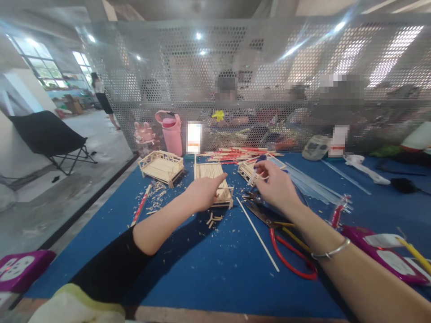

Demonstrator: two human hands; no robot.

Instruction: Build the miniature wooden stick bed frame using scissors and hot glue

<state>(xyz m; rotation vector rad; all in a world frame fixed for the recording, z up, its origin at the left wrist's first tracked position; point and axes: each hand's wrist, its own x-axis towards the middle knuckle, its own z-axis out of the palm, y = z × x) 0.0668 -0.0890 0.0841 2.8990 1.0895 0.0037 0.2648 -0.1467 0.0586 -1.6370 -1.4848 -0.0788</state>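
1 pink bottle (pixel 173 140) beside, apparently, 1 figurine (pixel 144 133).

A blue-topped worktable (pixel 215 278) carries a bed-shaped stick model (pixel 161 167) at left and a similar middle model (pixel 209 172). Behind lie red-and-white sticks (pixel 235 154); nearer, wood offcuts (pixel 213 220), one loose stick (pixel 257 234) and red-handled cutters (pixel 273 242); right, clear rods (pixel 311 185).

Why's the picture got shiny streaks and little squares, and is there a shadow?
In the head view, a bright light smears into a streak across the perforated screen; in the head view, blocky squares blot out some patches; in that same view, a dark shadow lies on the blue table beside the left forearm.
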